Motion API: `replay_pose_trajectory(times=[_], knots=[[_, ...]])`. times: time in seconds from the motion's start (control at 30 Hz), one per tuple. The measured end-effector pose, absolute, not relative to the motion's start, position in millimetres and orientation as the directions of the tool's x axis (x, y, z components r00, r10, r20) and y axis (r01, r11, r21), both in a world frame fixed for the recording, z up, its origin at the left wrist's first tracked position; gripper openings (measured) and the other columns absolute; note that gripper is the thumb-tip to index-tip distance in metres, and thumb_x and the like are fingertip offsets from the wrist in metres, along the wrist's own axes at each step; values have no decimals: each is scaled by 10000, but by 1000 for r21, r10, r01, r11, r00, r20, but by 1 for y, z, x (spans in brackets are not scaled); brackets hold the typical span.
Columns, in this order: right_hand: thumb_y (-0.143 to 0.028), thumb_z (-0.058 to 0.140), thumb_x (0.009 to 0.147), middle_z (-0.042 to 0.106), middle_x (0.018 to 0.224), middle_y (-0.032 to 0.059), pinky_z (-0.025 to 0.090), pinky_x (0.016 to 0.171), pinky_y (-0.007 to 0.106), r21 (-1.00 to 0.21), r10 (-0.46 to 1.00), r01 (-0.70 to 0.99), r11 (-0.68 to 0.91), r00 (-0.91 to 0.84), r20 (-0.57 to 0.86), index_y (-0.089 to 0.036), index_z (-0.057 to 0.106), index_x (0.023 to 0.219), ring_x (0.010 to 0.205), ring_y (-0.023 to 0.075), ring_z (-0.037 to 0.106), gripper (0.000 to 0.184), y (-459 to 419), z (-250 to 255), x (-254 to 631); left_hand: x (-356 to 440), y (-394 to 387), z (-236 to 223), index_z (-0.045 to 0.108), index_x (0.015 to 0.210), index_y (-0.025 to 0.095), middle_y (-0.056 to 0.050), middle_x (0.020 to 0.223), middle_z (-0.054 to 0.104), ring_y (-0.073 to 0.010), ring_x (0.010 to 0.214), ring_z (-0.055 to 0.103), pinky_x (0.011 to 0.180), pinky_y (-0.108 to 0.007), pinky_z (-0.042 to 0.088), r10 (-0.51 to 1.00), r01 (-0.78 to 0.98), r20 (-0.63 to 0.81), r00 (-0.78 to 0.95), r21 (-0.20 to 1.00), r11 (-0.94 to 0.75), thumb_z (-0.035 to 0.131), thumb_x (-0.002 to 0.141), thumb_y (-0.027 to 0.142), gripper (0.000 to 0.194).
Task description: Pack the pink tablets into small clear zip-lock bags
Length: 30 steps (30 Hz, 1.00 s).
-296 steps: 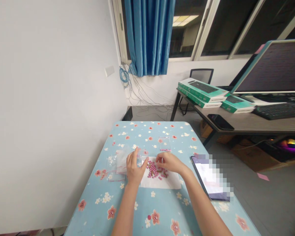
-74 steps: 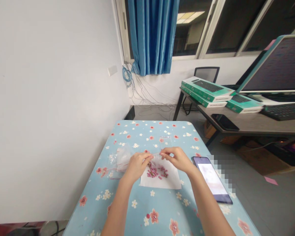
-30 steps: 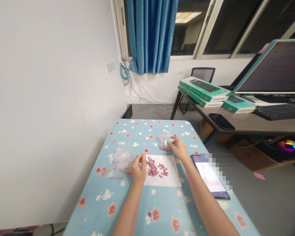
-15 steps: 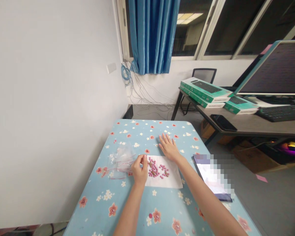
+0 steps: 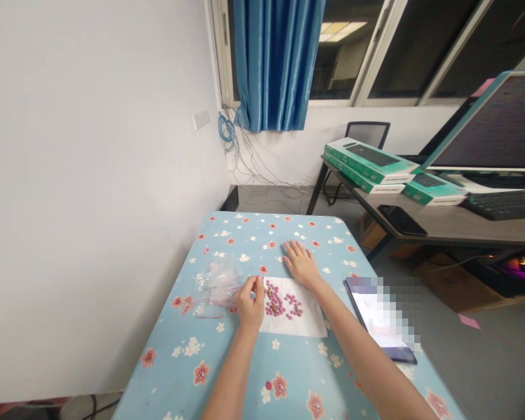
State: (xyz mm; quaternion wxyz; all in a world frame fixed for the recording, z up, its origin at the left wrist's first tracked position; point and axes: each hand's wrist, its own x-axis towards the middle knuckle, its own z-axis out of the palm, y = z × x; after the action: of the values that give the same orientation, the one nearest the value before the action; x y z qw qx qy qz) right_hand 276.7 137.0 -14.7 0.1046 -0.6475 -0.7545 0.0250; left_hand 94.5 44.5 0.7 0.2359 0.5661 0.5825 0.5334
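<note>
A white paper sheet lies on the blue flowered table with a pile of pink and brown pills on it. My left hand hovers at the sheet's left edge, fingers curled with thumb and forefinger pinched; what they hold is too small to see. My right hand lies flat, fingers spread, on the table beyond the sheet; the small bag it set down there is hidden under the palm. A heap of clear zip bags sits left of my left hand.
A phone with a lit screen lies on the table's right side. To the right stands a desk with green keyboard boxes, a dark phone, a keyboard and a monitor. A white wall runs along the left.
Both hands held a small bag over the pills; my right hand then carried it to the far side and now rests flat on it. My left hand drew back, pinched, beside the pills.
</note>
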Motion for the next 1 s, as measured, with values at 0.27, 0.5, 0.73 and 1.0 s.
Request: replay_pose_trajectory(times=[0.27, 0.5, 0.73, 1.0], knots=[[-505, 335, 915, 381, 1461, 84, 174, 1065, 567, -377, 970, 910, 173, -92, 225, -234, 266, 1453, 1381, 309, 222, 606, 136, 2, 282, 94, 43, 14, 556, 711, 185, 12, 564, 608, -121, 524, 581, 573, -225, 452, 922, 297, 297, -247, 929, -219, 407, 896, 416, 332], [-304, 463, 886, 664, 1013, 69, 384, 882, 391, -583, 917, 728, 361, -163, 365, -206, 639, 1036, 980, 239, 542, 251, 96, 33, 241, 29, 36, 52, 625, 853, 202, -26, 805, 694, -176, 754, 650, 741, -285, 490, 932, 473, 310, -187, 860, -192, 493, 849, 399, 237], [-232, 539, 865, 696, 935, 44, 374, 819, 338, -590, 876, 658, 467, -433, 211, -202, 651, 1027, 907, 213, 555, 199, 74, 47, 163, -36, 47, 33, 603, 1025, 221, -43, 951, 680, -195, 787, 634, 762, -322, 473, 946, 835, 255, -202, 549, 31, 478, 829, 292, 243], [-281, 530, 877, 708, 926, 58, 360, 803, 335, -566, 912, 720, 402, -369, 178, -203, 703, 966, 904, 225, 569, 210, 79, 40, 138, -27, 46, 24, 625, 1003, 213, -47, 912, 699, -213, 803, 644, 779, -349, 467, 960, 828, 204, -195, 559, 49, 476, 844, 369, 268]])
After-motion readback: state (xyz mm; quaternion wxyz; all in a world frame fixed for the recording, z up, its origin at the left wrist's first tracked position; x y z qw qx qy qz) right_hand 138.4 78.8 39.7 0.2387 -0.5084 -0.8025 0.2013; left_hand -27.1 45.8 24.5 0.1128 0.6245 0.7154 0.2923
